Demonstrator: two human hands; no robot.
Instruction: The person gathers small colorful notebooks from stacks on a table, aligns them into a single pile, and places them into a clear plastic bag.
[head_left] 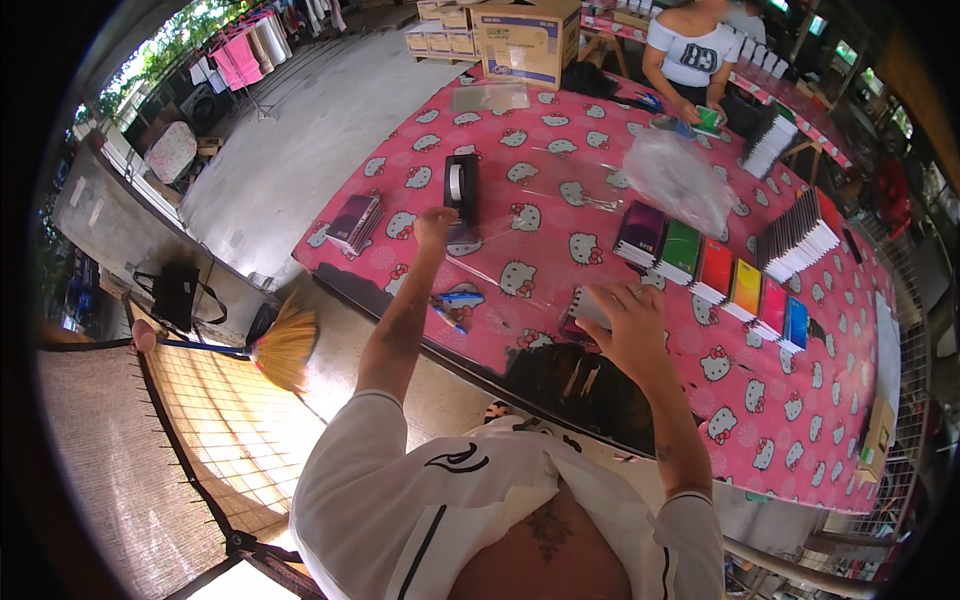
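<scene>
At the black tape dispenser (pixel 462 185) with its white roll, my left hand (pixel 436 228) is closed, its fingertips by the dispenser's near end. What those fingers pinch is too small to make out. My right hand (pixel 630 325) reaches over a small spiral notebook (pixel 580 308) near the table's front edge, thumb and fingers about it; part of the notebook is hidden beneath the hand. Clear plastic film (pixel 500 275) lies between my two hands. Blue pens or cutters (pixel 457 304) lie nearer to me. A short stack of dark notebooks (pixel 355 222) stands left of the dispenser.
Stacks of purple, green (pixel 681 250), red, yellow, pink and blue notebooks form a row on the pink-patterned table (pixel 560 215). Behind them are a plastic bag (pixel 680 175) and spiral notebooks (pixel 797 235). Across the table a person (pixel 693 65) handles a green notebook. A broom (pixel 285 345) leans at left.
</scene>
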